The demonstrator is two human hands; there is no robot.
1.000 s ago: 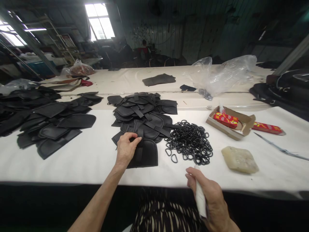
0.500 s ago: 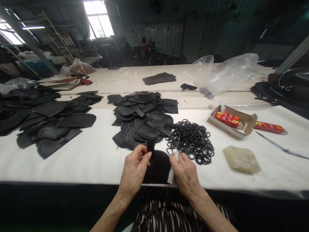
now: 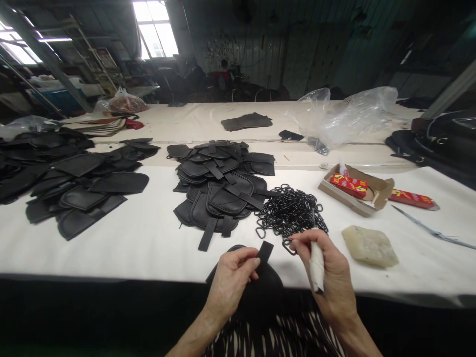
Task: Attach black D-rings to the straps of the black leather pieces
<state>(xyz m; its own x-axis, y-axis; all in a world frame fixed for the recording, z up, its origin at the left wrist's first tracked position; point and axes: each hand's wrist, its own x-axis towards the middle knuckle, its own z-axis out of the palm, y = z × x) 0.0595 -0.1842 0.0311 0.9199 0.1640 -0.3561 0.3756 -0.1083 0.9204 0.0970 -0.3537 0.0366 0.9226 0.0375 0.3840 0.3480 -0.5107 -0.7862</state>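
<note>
While the left hand point(image 3: 230, 277) pinches the strap of a black leather piece point(image 3: 256, 285) at the near edge of the white tabletop point(image 3: 148, 243), the right hand point(image 3: 327, 270) clasps a white tube point(image 3: 317, 267) in its palm, its fingers point(image 3: 297, 243) nipping a black D-ring point(image 3: 288, 246) just beside the ring pile point(image 3: 292, 213).

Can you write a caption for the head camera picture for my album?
Left hand pinches a black leather piece by its strap; right hand holds a white tube and a black ring.
</note>
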